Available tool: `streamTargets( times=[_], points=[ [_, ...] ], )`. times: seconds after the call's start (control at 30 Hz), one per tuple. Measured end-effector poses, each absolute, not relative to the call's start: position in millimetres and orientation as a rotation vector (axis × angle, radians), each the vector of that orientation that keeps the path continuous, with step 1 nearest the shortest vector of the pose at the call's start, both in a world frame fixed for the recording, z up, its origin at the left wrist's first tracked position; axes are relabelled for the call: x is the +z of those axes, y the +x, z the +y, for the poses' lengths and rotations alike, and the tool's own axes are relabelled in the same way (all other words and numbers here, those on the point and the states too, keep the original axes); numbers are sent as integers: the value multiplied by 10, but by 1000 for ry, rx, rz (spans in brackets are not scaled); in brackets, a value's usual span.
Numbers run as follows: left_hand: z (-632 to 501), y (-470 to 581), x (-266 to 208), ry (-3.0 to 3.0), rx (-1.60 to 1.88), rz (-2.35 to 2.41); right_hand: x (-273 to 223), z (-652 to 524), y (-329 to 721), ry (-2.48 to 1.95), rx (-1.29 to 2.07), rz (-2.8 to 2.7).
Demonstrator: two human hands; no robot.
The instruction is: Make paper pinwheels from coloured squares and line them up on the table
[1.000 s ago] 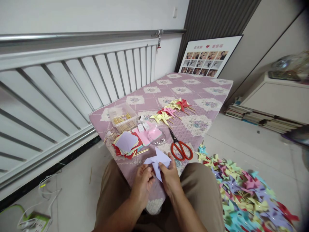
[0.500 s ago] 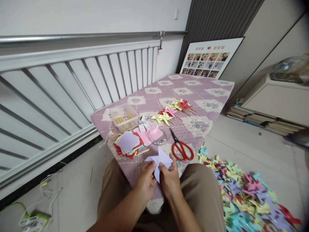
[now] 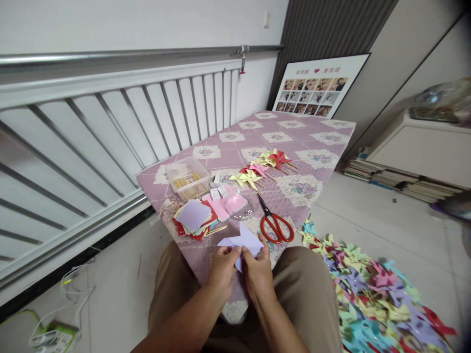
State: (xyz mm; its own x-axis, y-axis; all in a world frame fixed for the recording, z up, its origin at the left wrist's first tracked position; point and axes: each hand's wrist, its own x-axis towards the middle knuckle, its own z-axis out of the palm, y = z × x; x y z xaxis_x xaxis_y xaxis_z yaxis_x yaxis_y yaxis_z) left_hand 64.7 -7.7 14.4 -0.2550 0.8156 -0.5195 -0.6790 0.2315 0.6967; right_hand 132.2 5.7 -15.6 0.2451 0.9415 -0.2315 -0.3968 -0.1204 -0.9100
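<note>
Between my two hands is a lavender paper pinwheel [image 3: 243,238], its blades partly folded in toward the middle. My left hand [image 3: 223,267] pinches its left side, thumb near the centre. From the right, my right hand [image 3: 258,264] grips the paper, its thumb also close to the middle. Just beyond lie a round clear dish [image 3: 241,210] with small beads and a few thin sticks [image 3: 217,230]. A stack of coloured paper squares [image 3: 194,215] sits to the left. Scissors with red handles [image 3: 275,228] rest to the right of my right hand.
A clear plastic box [image 3: 187,179] of short sticks stands behind the paper stack. Several finished pinwheels [image 3: 252,179] lie mid-table on the floral cloth [image 3: 309,189]. A big heap of pinwheels [image 3: 379,299] covers the floor at right. A white radiator [image 3: 121,117] runs along the left.
My left thumb has shifted slightly inward and up toward the pinwheel's centre. The paper's left blade now extends flatter and farther left. Both hands still hold it.
</note>
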Motion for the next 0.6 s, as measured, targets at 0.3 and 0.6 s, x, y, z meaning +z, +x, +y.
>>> streamTargets(
  times=[0.3, 0.6],
  points=[
    [-75, 633, 77, 334, 1372, 1333, -188, 21, 1278, -1181, 1271, -633],
    [8, 368, 124, 436, 1313, 1268, -172, 23, 1420, -1088, 1395, -666]
  ],
)
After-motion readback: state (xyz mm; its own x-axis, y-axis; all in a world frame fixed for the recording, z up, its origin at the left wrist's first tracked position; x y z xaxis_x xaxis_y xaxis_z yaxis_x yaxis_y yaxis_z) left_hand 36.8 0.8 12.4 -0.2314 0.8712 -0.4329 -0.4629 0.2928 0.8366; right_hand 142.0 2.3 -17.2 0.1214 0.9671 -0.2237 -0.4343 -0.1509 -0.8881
